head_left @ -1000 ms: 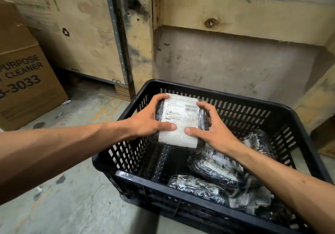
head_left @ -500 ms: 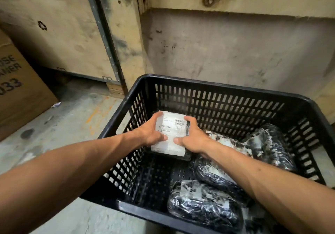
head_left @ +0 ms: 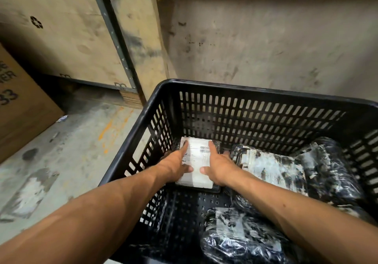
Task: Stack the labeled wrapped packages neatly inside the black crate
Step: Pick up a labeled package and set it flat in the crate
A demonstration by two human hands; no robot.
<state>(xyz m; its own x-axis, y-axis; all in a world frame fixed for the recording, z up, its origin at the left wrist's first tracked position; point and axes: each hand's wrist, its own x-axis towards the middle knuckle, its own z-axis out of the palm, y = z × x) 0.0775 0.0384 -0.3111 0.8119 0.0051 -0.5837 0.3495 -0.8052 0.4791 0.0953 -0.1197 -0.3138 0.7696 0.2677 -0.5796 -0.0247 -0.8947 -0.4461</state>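
The black slotted plastic crate [head_left: 266,92] holds several dark film-wrapped packages [head_left: 272,167] at its right. In its far left corner lies a white-labelled package [head_left: 197,167], clasped flat between the left hand [head_left: 173,166] and right hand [head_left: 219,166].

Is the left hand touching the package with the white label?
Touching. The head view shows the left hand pressed flat on the labeled package, fingers across its white label.

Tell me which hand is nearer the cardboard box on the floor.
Left. The left hand grips the labeled package's side facing the cardboard box; the right hand holds the far side.
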